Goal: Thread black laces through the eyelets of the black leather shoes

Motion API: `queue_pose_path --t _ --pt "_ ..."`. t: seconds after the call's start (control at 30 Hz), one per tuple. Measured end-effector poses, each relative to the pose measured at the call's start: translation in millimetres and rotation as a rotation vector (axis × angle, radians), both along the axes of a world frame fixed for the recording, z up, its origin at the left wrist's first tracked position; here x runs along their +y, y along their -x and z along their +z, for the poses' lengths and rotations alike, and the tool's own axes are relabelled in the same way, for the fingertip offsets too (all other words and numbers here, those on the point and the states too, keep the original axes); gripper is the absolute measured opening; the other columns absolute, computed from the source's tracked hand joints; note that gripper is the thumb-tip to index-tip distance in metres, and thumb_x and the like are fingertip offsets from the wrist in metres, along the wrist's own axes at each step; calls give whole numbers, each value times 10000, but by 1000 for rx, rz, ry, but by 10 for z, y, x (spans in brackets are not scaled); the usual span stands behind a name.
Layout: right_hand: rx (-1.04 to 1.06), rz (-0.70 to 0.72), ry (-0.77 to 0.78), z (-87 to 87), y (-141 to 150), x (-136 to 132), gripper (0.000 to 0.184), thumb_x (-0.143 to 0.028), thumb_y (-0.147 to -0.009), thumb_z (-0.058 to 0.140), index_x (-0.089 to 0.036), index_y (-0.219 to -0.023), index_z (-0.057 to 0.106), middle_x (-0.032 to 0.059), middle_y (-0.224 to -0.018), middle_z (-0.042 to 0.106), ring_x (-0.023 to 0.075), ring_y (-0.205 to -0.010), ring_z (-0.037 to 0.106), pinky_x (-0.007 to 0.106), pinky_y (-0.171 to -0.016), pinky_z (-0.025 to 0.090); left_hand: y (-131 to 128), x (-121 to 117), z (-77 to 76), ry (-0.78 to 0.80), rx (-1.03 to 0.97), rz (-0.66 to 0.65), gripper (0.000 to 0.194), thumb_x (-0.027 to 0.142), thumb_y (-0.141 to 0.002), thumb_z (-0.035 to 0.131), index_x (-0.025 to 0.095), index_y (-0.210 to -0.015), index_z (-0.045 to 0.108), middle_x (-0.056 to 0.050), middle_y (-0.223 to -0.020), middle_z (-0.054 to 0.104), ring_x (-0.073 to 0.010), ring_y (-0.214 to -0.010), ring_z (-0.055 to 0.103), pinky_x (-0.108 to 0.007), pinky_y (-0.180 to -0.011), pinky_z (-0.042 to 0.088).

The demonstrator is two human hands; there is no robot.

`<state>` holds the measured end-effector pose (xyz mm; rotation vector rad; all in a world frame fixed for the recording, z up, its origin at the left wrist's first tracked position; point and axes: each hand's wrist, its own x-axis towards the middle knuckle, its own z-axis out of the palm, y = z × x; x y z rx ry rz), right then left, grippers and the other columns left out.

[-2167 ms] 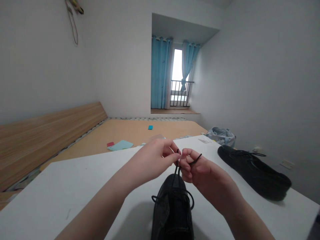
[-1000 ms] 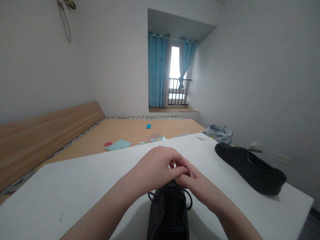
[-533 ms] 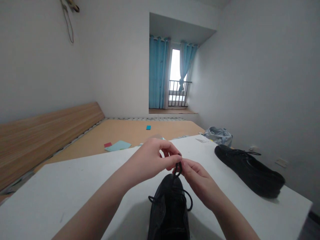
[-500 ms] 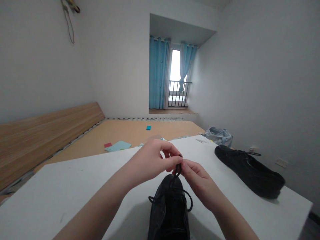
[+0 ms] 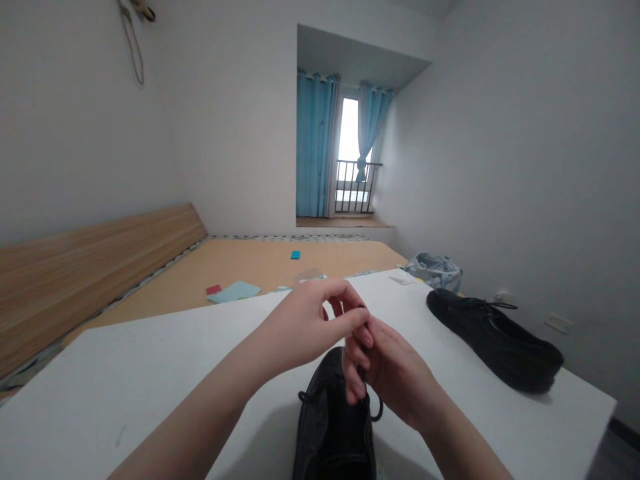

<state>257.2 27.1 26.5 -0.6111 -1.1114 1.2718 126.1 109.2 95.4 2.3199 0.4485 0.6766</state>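
Observation:
A black lace-up shoe (image 5: 313, 433) stands on the white table (image 5: 165, 380), its toe pointing away from me and its heel cut off by the lower edge. Above its toe my left hand (image 5: 315, 323) pinches the black shoelace between thumb and fingertips. Pressed against those fingertips, my right hand (image 5: 400, 377) has its fingers curled over the lace, and a dark bit of it shows between them. Most of the lace up there is hidden by the fingers. One bow loop (image 5: 379, 408) of the shoelace sticks out at the shoe's right, another at its left.
A second black shoe (image 5: 495, 343), its lace tied, lies at the table's right. Behind it sits a grey-blue bag (image 5: 434, 272) by the wall. Beyond the table, a tan bed surface (image 5: 250, 257) carries a light-green sheet (image 5: 235, 292), a red piece and a small blue square (image 5: 295, 255).
My right hand has turned and its fingers have come down over the shoe's front, covering the lace loop seen half a second ago. My left hand keeps its pinch nearly in place.

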Motion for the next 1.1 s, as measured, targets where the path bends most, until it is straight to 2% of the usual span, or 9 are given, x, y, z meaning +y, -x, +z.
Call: queue_pose_path --t 0.1,0.23,0.3,0.4,0.53,0.7,0.87,1.0,1.1 --pt "-292 -287 -84 139 -20 -176 321 -433 -955 326 -215 -728 391 -54 -628 350 91 -482 340 200 -438 263 23 36 -23 34 66 -39 221 294 -879 413 243 -978 604 21 -949 652 -134 -882 571 -242 -735 434" --pt "-1285 -731 -293 288 -40 -506 195 -250 -955 340 -217 -816 473 -8 -644 541 136 -547 493 245 -499 307 21 98 -155 -39 429 -103 263 238 -839 418 241 -1009 619 -11 -1046 650 -172 -959 568 -279 -814 424" --pt "-1666 -805 -419 282 -37 -612 152 -155 -908 354 -211 -862 488 3 -603 585 156 -474 521 265 -453 277 -18 103 -240 -106 602 -135 299 217 -803 446 245 -1036 631 -25 -1063 660 -197 -956 581 -292 -795 430" --pt "-1955 -784 -449 196 -46 -649 179 -91 -844 345 -204 -831 484 3 -497 571 181 -355 507 294 -394 203 -89 80 -329 -184 712 -168 311 213 -778 445 242 -1004 658 -31 -1005 690 -201 -873 610 -280 -716 438" --pt "-1943 -615 -258 100 -72 -607 172 -162 -906 334 -225 -817 467 -1 -523 605 196 -409 573 294 -402 222 -123 58 -357 -250 726 -138 230 314 -732 526 231 -871 689 -32 -837 707 -196 -708 604 -263 -555 390" --pt "-1722 -561 -84 64 -32 -634 250 -239 -962 255 -234 -794 440 -2 -629 625 175 -524 589 268 -473 317 -113 65 -344 -220 612 -136 220 208 -704 516 244 -844 682 8 -820 704 -148 -702 595 -225 -552 373" --pt "-1561 -526 4 18 -11 -638 261 -299 -963 265 -236 -788 448 5 -675 631 168 -560 576 254 -502 352 -109 48 -334 -243 758 -58 241 369 -731 533 213 -818 695 -43 -762 700 -176 -633 573 -255 -510 342" --pt "-1404 -526 43 -20 8 -629 241 -346 -950 314 -244 -813 484 10 -704 643 177 -593 586 256 -523 381 -103 59 -308 -234 713 -155 231 274 -735 473 201 -820 675 -37 -770 685 -164 -633 547 -249 -521 347" --pt "-1184 -499 58 4 47 -645 289 -417 -934 336 -246 -755 486 12 -690 622 173 -588 560 253 -538 400 -93 78 -262 -66 635 -302 264 285 -779 426 196 -887 651 -13 -828 670 -145 -701 553 -225 -580 396"
